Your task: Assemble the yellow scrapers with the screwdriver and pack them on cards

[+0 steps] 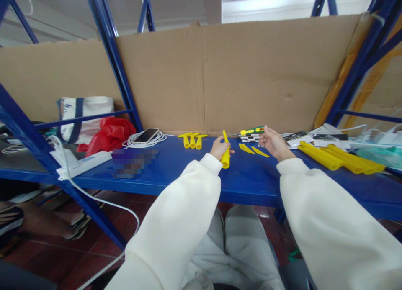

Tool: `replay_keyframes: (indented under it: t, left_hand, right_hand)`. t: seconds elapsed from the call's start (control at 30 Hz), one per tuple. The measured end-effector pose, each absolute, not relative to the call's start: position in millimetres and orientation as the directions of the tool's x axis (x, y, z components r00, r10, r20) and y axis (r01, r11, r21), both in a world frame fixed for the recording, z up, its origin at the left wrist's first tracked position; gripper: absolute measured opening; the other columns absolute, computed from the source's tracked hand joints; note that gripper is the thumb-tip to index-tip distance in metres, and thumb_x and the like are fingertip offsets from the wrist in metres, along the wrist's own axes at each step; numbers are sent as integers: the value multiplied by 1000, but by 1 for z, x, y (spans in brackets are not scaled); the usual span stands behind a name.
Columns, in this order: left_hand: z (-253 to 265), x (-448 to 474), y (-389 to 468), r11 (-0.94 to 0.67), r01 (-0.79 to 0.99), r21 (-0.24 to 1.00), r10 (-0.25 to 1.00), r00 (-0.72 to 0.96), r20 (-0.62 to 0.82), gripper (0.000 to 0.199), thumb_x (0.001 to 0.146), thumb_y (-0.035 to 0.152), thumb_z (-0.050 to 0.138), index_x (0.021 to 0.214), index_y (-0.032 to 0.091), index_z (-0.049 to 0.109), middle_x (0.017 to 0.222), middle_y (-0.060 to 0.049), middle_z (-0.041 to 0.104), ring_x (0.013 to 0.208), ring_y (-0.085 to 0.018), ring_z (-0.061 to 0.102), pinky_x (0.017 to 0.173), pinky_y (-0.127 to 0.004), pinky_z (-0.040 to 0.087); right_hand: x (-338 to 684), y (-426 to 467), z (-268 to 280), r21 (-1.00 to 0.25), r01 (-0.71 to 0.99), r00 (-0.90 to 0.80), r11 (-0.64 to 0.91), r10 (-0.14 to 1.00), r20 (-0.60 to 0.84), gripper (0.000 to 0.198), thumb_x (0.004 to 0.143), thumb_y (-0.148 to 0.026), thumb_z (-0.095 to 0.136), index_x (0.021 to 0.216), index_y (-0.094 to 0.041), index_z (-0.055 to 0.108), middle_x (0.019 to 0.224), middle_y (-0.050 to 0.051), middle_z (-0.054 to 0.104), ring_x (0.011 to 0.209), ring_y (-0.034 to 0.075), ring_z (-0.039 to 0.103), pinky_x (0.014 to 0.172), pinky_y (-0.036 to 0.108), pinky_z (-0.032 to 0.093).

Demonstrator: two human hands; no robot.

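My left hand (pixel 219 148) is wrapped round a yellow plastic tube (pixel 225 159), held tilted with its open end toward me. A narrow yellow piece (pixel 225 136) stands up at the tube's far end. My right hand (pixel 272 142) is off to the right, its fingertips pinched together; whatever they hold is too small to make out. Just behind those fingertips is a screwdriver (pixel 253 131) with a yellow and green handle, its shaft pointing left toward the tube. Flat yellow curved pieces (pixel 260 152) lie on the blue shelf (pixel 188 168) between my hands.
Several T-shaped yellow parts (pixel 192 141) stand left of my hands. Long yellow tubes (pixel 320 155) lie at right, near black-and-white cards (pixel 297 139). A phone (pixel 147 135) rests on a coiled white cable (pixel 130 142). Cardboard (pixel 266 72) walls the back; blue posts (pixel 117 64) frame the shelf.
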State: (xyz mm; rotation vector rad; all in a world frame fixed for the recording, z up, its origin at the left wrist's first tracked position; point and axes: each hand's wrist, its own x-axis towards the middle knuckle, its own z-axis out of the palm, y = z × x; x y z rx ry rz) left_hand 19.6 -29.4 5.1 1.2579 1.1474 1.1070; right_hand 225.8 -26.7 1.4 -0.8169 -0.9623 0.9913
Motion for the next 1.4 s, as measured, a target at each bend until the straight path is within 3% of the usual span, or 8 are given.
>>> replay_keyframes:
  t: [0.3, 0.57, 0.67, 0.8, 1.2, 1.4]
  left_hand:
    - [5, 21, -30, 10, 29, 1000, 993, 119, -14, 62, 86, 7, 53, 147, 16, 41, 107, -12, 70, 61, -13, 69, 43, -16, 47]
    - [5, 20, -29, 15, 14, 1000, 993, 119, -16, 63, 86, 7, 53, 147, 16, 40, 111, -12, 68, 63, -13, 69, 43, -16, 47]
    - [6, 20, -30, 20, 3, 1000, 994, 105, -20, 62, 87, 6, 53, 147, 16, 40, 111, -12, 67, 62, -12, 69, 43, -17, 48]
    - [6, 20, -31, 21, -2, 1000, 995, 99, -20, 61, 87, 5, 52, 146, 15, 41, 109, -12, 68, 59, -11, 67, 42, -17, 46]
    - [7, 20, -32, 21, 17, 1000, 994, 105, -22, 62, 86, 6, 53, 146, 16, 42, 107, -12, 68, 63, -13, 70, 45, -18, 49]
    - [7, 20, -33, 20, 23, 1000, 994, 110, -23, 62, 86, 5, 53, 146, 16, 42, 105, -11, 69, 61, -13, 68, 45, -17, 48]
  right_hand:
    - [228, -22, -1, -904, -283, 290, 322, 926, 239, 39, 78, -46, 77, 69, -21, 49, 46, -7, 49, 39, 8, 46, 37, 17, 40]
    - [231, -24, -1, -917, -266, 237, 297, 942, 236, 18, 81, -34, 75, 84, -21, 63, 47, -7, 49, 40, 8, 46, 40, 16, 41]
    - [229, -25, 0, -910, -281, 213, 305, 944, 250, 14, 82, -27, 73, 80, -21, 60, 51, -6, 53, 44, 8, 49, 42, 17, 43]
    - [225, -27, 2, -903, -278, 215, 326, 938, 272, 25, 82, -22, 74, 69, -20, 52, 53, -5, 54, 45, 6, 50, 45, 14, 44]
    - [231, -20, -2, -917, -251, 301, 310, 925, 231, 37, 74, -41, 82, 70, -20, 52, 52, -5, 55, 41, 7, 50, 37, 17, 41]
    - [226, -23, -1, -919, -249, 324, 304, 921, 217, 44, 72, -48, 81, 66, -22, 46, 43, -8, 45, 37, 7, 44, 35, 17, 38]
